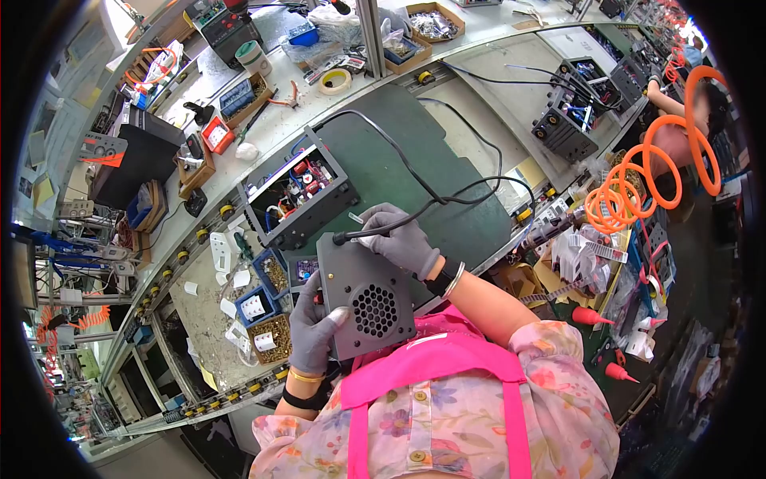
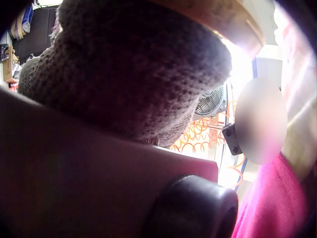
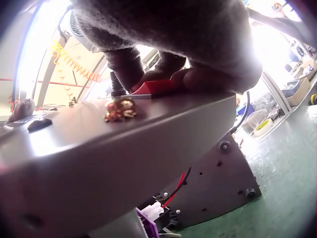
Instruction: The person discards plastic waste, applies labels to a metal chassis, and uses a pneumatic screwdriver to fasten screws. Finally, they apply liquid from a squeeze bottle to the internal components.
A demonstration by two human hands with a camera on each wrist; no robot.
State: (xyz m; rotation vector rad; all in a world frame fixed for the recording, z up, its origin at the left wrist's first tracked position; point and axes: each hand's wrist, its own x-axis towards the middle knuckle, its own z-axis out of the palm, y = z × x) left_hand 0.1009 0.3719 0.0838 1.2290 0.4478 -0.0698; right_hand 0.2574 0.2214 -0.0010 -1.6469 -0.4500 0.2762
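Observation:
A dark grey metal panel [image 1: 371,319] with a round patch of vent holes stands tilted before the person's chest. The gloved left hand [image 1: 313,326] grips its left edge, thumb on the vented face; in the left wrist view that glove [image 2: 133,69] blocks much of the scene. At the panel's upper edge, the gloved right hand [image 1: 396,241] has its fingers curled beneath a black power cord [image 1: 411,214]. Its fingertips pinch a red wedge-shaped piece [image 3: 153,88], resembling a rocker switch, beside a brass screw [image 3: 120,109]. A thin pale strip [image 1: 356,218] pokes out by those fingers.
An open chassis [image 1: 299,188] with electronic parts sits on the green mat [image 1: 415,144]. Blue bins [image 1: 271,271] of small hardware lie left of the panel. Another open unit [image 1: 562,120] stands at the back right. Orange coiled hose [image 1: 638,180] and an electric screwdriver [image 1: 554,229] hang at right.

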